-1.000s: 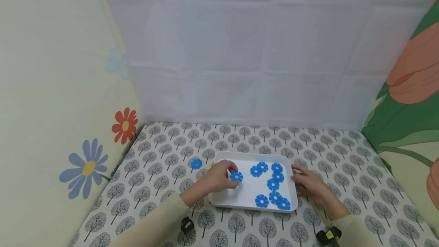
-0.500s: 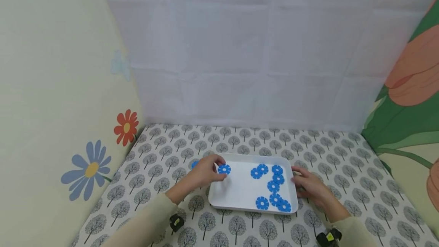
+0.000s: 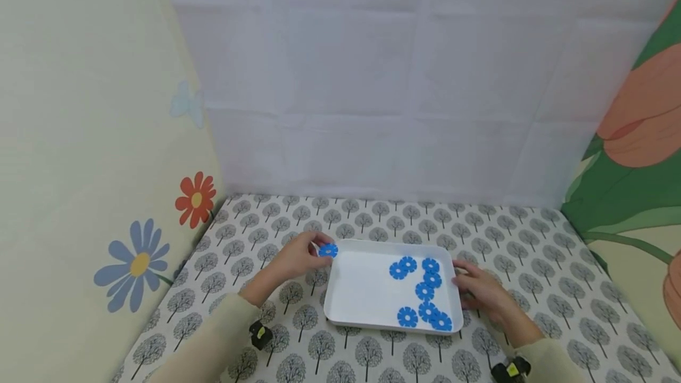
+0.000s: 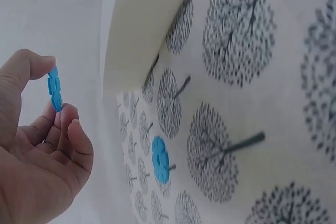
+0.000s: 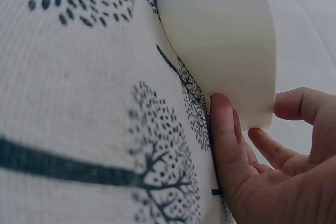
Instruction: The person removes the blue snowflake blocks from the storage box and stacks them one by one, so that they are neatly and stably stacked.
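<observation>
My left hand (image 3: 298, 258) pinches a blue snowflake disc (image 3: 328, 250) between thumb and fingers, by the far left corner of the white tray (image 3: 359, 309). In the left wrist view the pinched snowflake disc (image 4: 54, 88) is edge-on. Another blue snowflake disc (image 4: 160, 160) lies on the patterned cloth below; the hand hides it in the head view. My right hand (image 3: 481, 289) rests its fingertips against the tray's right side, with one fingertip (image 5: 222, 106) on the outer wall (image 5: 226, 51) and another at the rim.
Several blue snowflake discs (image 3: 424, 291) lie in the tray's right half, some overlapping. A tree-print cloth (image 3: 367, 350) covers the table. A white backdrop (image 3: 383, 105) stands behind, with flower-patterned walls (image 3: 106, 135) at both sides.
My left hand has carried the snowflake disc leftward and away from me, from over the tray to its far left corner, covering the loose disc. The right hand stays at the tray's side.
</observation>
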A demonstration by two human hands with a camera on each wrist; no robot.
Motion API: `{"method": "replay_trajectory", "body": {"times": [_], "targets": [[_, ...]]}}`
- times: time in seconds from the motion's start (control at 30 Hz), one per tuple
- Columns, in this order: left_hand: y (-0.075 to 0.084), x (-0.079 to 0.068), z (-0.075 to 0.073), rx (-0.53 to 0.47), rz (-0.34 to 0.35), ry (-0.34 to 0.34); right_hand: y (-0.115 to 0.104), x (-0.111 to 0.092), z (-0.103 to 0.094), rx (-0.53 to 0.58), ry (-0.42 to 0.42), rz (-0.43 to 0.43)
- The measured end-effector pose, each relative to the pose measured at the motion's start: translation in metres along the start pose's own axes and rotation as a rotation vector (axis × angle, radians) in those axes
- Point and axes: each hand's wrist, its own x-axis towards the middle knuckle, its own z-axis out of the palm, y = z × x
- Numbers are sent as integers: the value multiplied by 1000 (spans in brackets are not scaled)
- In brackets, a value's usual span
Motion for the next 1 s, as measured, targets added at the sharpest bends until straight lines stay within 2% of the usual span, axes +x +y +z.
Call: {"method": "replay_trajectory", "body": {"times": [0.43, 0.8, 1.0], "targets": [[-32, 6, -17, 8, -9, 18, 3, -1, 1, -2, 11, -10], [-49, 9, -21, 58, 30, 6, 4, -1, 0, 10, 9, -25], [-55, 11, -21, 116, -7, 15, 4, -1, -1, 2, 1, -36]]}}
